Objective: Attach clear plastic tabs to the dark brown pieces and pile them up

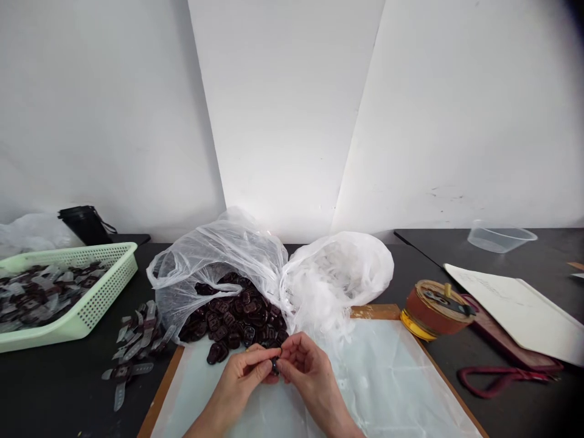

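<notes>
My left hand (pixel 241 377) and my right hand (pixel 305 368) meet at the near middle, over a pale sheet on a wooden board (pixel 392 377). Both pinch one small dark plastic piece (pixel 275 365) between their fingertips. Just beyond the hands, a clear plastic bag (pixel 214 255) lies open with a heap of dark brown plastic pieces (pixel 237 319) spilling from it. A second, crumpled clear bag (pixel 337 274) lies to its right.
A pale green basket (pixel 91 304) of dark and grey strap pieces stands at the left, with several loose strap pieces (pixel 134 344) beside it. At right are a round brown and yellow tin (pixel 433 307), a white notebook (pixel 520 304), a red cord (pixel 502 377) and a clear tub (pixel 499 238).
</notes>
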`<state>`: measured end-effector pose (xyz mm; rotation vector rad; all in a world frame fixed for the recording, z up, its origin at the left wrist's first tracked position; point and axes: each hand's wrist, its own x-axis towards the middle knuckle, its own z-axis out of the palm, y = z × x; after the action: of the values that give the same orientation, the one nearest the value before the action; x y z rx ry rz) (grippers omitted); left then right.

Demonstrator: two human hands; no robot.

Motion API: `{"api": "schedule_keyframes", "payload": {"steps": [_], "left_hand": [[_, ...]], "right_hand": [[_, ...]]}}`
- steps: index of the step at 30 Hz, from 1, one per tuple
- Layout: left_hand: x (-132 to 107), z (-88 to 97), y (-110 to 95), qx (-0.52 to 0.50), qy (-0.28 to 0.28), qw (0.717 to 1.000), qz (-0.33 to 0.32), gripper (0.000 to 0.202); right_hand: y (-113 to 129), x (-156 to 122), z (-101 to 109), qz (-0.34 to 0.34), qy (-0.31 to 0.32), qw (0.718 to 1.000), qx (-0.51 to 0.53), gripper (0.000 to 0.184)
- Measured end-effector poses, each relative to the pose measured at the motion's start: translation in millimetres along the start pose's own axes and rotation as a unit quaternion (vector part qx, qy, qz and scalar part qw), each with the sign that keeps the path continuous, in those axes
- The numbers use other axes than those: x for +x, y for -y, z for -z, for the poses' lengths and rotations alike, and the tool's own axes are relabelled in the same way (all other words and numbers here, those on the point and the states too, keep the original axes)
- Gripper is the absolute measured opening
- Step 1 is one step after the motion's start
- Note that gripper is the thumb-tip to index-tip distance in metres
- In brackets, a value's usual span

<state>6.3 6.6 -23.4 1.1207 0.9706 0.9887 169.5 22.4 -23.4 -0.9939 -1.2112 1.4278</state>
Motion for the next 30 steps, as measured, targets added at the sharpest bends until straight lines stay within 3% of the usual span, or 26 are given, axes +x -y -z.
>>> {"api": "schedule_keyframes", "payload": {"steps": [5, 8, 10, 14, 18, 24, 30], "left_hand": [[-2, -3.3, -5, -0.029, -0.036, 0.999, -0.013, 0.026], [-3, -4.9, -5, -0.066, -0.037, 0.996, -0.039, 0.027], [-3, -5.5, -2, -0.078, -0.023, 0.996, -0.045, 0.025], [-1, -4.3, 3, -0.08, -0.037, 0.994, -0.064, 0.017], [1, -3.4, -3, -0.091, -0.084, 0.99, -0.073, 0.013], [0, -6.7, -17, -0.104, -0.123, 0.985, -0.055, 0.012], [-2, -9.3, -21, -0.094, -0.11, 0.989, -0.031, 0.01]], "right_hand": [[6, -3, 8, 0.044, 0.049, 0.994, -0.087, 0.008], [11, -5, 11, 0.123, 0.106, 0.971, -0.177, 0.03], [10, -5, 11, 0.163, 0.138, 0.948, -0.237, 0.035], [5, -1, 11, 0.229, 0.108, 0.919, -0.303, 0.024], [0, 1, 10, 0.259, 0.062, 0.912, -0.311, 0.024], [-1, -3, 6, 0.257, 0.023, 0.919, -0.299, 0.025], [2, -5, 7, 0.239, 0.048, 0.917, -0.317, 0.024]]}}
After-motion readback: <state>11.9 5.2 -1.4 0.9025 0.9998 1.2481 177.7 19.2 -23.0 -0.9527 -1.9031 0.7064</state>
